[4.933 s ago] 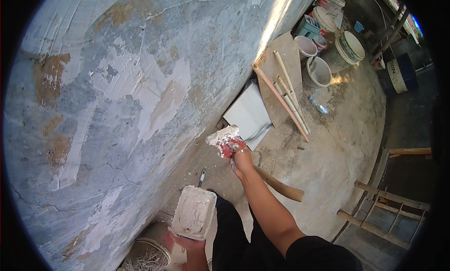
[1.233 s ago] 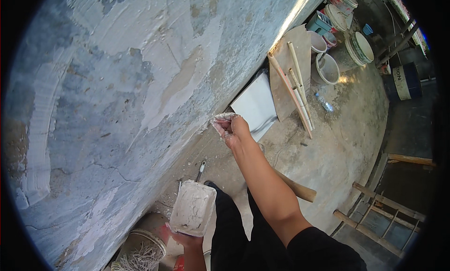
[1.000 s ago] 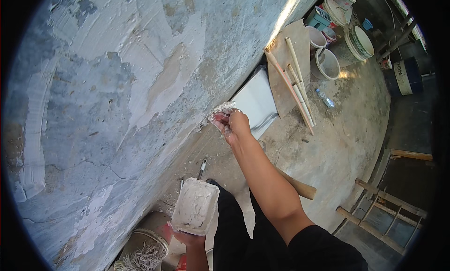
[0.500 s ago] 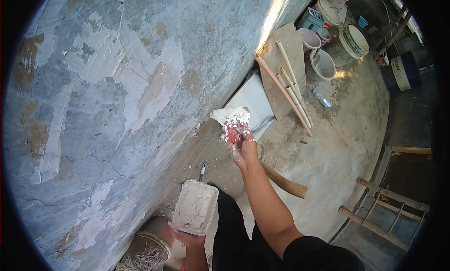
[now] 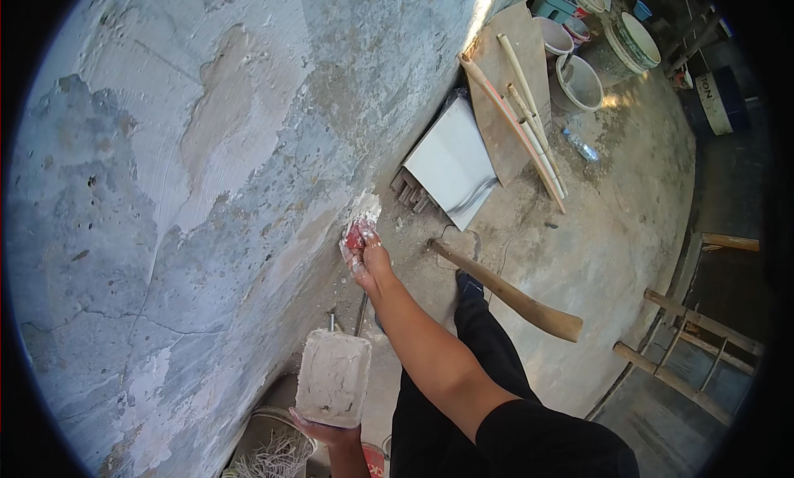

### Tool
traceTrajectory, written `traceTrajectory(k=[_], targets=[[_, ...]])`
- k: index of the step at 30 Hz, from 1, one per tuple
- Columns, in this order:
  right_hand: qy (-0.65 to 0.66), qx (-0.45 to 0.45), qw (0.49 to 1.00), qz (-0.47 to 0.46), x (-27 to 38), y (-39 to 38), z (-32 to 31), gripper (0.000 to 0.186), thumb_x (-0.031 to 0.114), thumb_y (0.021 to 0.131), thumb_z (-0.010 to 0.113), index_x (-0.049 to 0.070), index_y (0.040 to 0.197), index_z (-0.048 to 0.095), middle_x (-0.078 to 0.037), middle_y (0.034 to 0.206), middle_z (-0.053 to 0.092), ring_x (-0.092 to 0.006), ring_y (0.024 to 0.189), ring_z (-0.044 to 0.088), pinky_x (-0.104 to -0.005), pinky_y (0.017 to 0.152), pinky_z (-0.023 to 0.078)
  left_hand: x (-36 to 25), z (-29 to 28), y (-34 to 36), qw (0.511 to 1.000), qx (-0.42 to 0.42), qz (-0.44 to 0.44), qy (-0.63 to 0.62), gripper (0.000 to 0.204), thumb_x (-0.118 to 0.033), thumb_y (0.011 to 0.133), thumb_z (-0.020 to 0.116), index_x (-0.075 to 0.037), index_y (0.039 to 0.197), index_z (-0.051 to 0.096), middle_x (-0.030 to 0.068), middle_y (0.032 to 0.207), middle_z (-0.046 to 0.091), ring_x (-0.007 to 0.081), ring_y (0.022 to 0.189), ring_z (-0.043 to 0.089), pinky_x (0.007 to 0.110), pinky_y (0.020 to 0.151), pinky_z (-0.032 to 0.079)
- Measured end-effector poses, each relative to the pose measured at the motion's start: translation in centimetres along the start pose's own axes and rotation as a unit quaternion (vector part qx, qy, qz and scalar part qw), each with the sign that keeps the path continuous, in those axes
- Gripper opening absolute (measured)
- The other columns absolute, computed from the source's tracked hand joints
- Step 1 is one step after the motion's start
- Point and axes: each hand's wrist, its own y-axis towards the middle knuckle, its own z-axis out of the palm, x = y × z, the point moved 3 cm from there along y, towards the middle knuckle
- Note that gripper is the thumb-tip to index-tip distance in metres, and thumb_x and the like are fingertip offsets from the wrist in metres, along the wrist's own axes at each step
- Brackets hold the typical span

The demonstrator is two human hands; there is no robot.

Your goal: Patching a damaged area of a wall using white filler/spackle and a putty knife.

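White plaster is being pressed onto the patchy grey rendered wall [image 5: 207,188] by the right hand [image 5: 368,263], fingers closed around a small red-handled putty blade [image 5: 354,236], low near the floor. Judgement: keep the blade flat, stroke evenly. The left hand [image 5: 327,432] is gripping one rectangular plaster-filled tray [image 5: 333,377] from beneath. Counted: one wooden-handled tool [image 5: 509,292], two white buckets [image 5: 579,81].

- right hand [image 5: 364,259] with red-handled trowel [image 5: 357,230] has dropped lower on the wall [image 5: 190,172], blade pressed against plaster.
- view shifted downward; more floor [image 5: 612,230] visible.
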Motion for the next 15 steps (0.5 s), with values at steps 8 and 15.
traceTrajectory(k=[8, 15], targets=[[-0.139, -0.03, 0.99, -0.015, 0.6, -1.8, 1.1, 0.019, 0.024, 0.095, 0.06, 0.012, 0.11, 0.062, -0.002, 0.095, 0.066, -0.017, 0.081, 0.063, -0.0375, 0.074, 0.057, -1.2, 1.1, -0.7, 1.0, -0.009, 0.017, -0.005, 0.08, -0.065, 0.088, 0.035, -0.011, 0.146, 0.033, 0.0135, 0.15, 0.035, 0.0413, 0.132, 0.039, 0.061, 0.104, 0.035], [-0.143, -0.047, 0.987, 0.049, 0.7, -2.9, 1.4, 0.015, 0.026, 0.096, 0.058, 0.015, 0.105, 0.063, 0.001, 0.092, 0.065, -0.0144, 0.079, 0.063, -0.0337, 0.067, 0.058, 0.4, 3.3, -1.3, 0.999, -0.03, 0.013, -0.018, 0.079, -0.064, 0.088, 0.033, -0.011, 0.146, 0.034, 0.0129, 0.148, 0.037, 0.0415, 0.13, 0.041, 0.062, 0.103, 0.036]])
